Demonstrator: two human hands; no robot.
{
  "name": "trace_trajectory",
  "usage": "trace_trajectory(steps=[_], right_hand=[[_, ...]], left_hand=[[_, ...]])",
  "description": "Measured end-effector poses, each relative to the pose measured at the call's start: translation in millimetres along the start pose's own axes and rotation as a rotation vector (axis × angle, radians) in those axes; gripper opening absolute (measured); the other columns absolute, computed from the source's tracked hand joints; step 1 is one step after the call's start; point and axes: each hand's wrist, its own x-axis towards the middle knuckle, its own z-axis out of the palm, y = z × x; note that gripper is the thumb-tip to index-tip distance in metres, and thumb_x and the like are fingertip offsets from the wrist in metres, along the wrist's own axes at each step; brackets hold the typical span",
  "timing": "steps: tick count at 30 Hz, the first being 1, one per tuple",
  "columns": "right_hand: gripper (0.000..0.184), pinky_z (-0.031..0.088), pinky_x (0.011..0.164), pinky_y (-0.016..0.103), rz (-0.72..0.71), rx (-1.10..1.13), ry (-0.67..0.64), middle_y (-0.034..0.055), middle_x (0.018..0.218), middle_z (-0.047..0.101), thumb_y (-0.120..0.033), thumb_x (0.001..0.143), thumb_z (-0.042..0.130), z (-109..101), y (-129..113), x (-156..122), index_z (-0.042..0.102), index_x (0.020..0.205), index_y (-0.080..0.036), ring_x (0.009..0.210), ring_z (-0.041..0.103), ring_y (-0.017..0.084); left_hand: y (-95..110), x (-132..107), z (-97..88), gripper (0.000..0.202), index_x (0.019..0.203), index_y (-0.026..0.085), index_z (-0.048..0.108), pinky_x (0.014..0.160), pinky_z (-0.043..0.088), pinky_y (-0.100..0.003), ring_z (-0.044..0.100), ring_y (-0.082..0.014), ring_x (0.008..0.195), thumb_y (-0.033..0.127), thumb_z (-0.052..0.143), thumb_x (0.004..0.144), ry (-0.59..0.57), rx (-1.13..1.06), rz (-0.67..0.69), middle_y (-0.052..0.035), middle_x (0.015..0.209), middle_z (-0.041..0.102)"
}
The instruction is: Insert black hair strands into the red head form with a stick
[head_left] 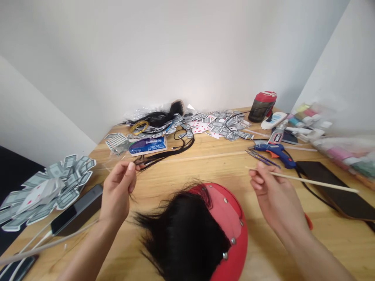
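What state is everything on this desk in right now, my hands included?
Left hand, fingers pinched on a thin hair strand.
Right hand, closed around a stick.
Stick, held level, pointing right.
Red dome, on the desk, partly covered with black hair.
Glue gun, lying on its side.
Phone, flat, screen dark.
Bottle, upright, red lid on.
Playing cards, scattered in heaps.

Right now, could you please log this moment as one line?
left hand: pinching hair strand | right hand: holding wooden stick | red dome: hair-covered
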Motion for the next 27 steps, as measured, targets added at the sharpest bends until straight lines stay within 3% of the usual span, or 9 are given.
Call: trace_trajectory(steps=[3, 6, 11, 13, 14, 15, 18, 23, 27], right_hand=[[0.033, 0.042, 0.048, 0.017, -0.078, 0.040, 0.042, -0.0035, 0.067, 0.062, -0.035, 0.069, 0.087, -2.2, -11.9, 3.8, 0.057, 0.070, -0.022, 0.057, 0.052, 0.008], [0.023, 0.044, 0.052, 0.017, -0.139, 0.009, -0.018, -0.0021, 0.070, 0.067, -0.036, 0.078, 0.082, -0.5, -16.0, -8.5, 0.062, 0.077, -0.023, 0.059, 0.054, 0.009], [0.018, 0.049, 0.052, 0.020, -0.131, -0.214, -0.284, 0.0014, 0.075, 0.071, -0.039, 0.084, 0.077, 5.1, -7.3, -45.9, 0.067, 0.082, -0.024, 0.056, 0.057, 0.011], [0.016, 0.050, 0.052, 0.021, -0.094, -0.244, -0.365, 0.0013, 0.077, 0.069, -0.036, 0.084, 0.077, 6.5, -4.4, -58.9, 0.066, 0.083, -0.024, 0.057, 0.059, 0.012], [0.015, 0.050, 0.052, 0.021, -0.088, -0.254, -0.390, 0.0012, 0.077, 0.068, -0.035, 0.084, 0.076, 6.6, -3.5, -63.5, 0.065, 0.083, -0.025, 0.059, 0.060, 0.013], [0.015, 0.049, 0.052, 0.021, -0.097, -0.269, -0.411, 0.0014, 0.077, 0.066, -0.034, 0.085, 0.074, 6.2, -2.7, -66.6, 0.063, 0.082, -0.025, 0.061, 0.060, 0.014], [0.015, 0.049, 0.052, 0.023, -0.211, -0.371, -0.521, 0.0024, 0.076, 0.063, -0.032, 0.090, 0.067, 2.2, 0.3, -67.5, 0.059, 0.080, -0.024, 0.064, 0.060, 0.016], [0.013, 0.043, 0.046, 0.022, -0.290, -0.506, -0.709, 0.0007, 0.073, 0.060, -0.024, 0.096, 0.054, -4.4, 4.5, -61.0, 0.053, 0.083, -0.024, 0.054, 0.053, 0.013], [0.013, 0.049, 0.053, 0.022, -0.372, -0.578, -0.754, 0.0007, 0.078, 0.063, -0.017, 0.094, 0.054, -1.8, -0.6, -62.7, 0.051, 0.085, -0.026, 0.064, 0.062, 0.014]], left_hand=[[7.0, -17.4, 4.5, 0.011, 0.084, 0.019, 0.069, 0.041, 0.029, -0.020, 0.035, -0.0060, 0.044, 0.030, 0.070, 0.087, -0.037, 0.070, 0.065, -0.0023, 0.078, 0.069], [19.7, -37.9, 5.6, 0.009, 0.092, 0.023, 0.071, 0.040, 0.032, -0.024, 0.039, -0.0093, 0.042, 0.029, 0.065, 0.091, -0.126, 0.232, 0.199, -0.0018, 0.075, 0.069], [32.8, -71.4, 6.6, 0.031, 0.112, 0.031, 0.070, 0.045, 0.037, -0.029, 0.060, -0.0187, 0.055, 0.013, 0.059, 0.089, -0.495, 0.476, 0.649, -0.0043, 0.084, 0.076], [28.8, -85.3, 12.1, 0.037, 0.119, 0.032, 0.068, 0.041, 0.032, -0.031, 0.056, -0.0183, 0.048, 0.015, 0.060, 0.088, -0.630, 0.543, 0.760, -0.0047, 0.078, 0.076], [25.0, -92.1, 16.1, 0.043, 0.124, 0.034, 0.066, 0.040, 0.029, -0.031, 0.052, -0.0168, 0.044, 0.014, 0.061, 0.087, -0.692, 0.563, 0.757, -0.0028, 0.071, 0.074], [20.5, -98.4, 20.4, 0.050, 0.129, 0.034, 0.063, 0.041, 0.028, -0.031, 0.047, -0.0155, 0.040, 0.009, 0.061, 0.085, -0.678, 0.614, 0.662, 0.0003, 0.059, 0.068], [6.5, -110.8, 31.5, 0.056, 0.128, 0.038, 0.063, 0.047, 0.024, -0.030, 0.040, -0.0138, 0.041, 0.007, 0.065, 0.082, -0.678, 0.615, 0.447, 0.0030, 0.052, 0.061], [-10.6, -110.7, 32.4, 0.028, 0.098, 0.031, 0.073, 0.049, 0.018, -0.027, 0.039, -0.0151, 0.049, 0.009, 0.065, 0.083, -0.675, 0.216, 0.091, -0.0027, 0.061, 0.064], [-20.5, -113.6, 27.9, 0.021, 0.093, 0.029, 0.072, 0.050, 0.016, -0.026, 0.037, -0.0153, 0.051, 0.011, 0.068, 0.082, -0.647, 0.111, -0.026, -0.0032, 0.061, 0.062]])
